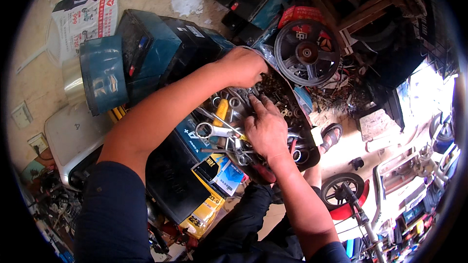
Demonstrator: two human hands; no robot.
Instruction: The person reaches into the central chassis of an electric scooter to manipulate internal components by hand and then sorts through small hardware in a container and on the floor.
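A dark tool bin [308, 117] holds a heap of wrenches, small screws and nuts. My left hand [243, 67] reaches over its far end with fingers curled down toward the loose hardware [273, 87]; what the fingertips grip, if anything, is hidden. Stretched fingers of my right hand [269, 129] lie on the hardware in the middle of the bin, with nothing seen in them. Beside that hand, toward the left, rests a large ring wrench [207, 130]. A yellow handle [221, 112] sticks up behind it among other wrenches.
Black and teal batteries [153, 44] stand left of the bin, near a roll of clear plastic [103, 73]. A spoked wheel [307, 52] leans beyond the bin. A sandalled foot [331, 138] is on the floor at right, near a small wheel [342, 190].
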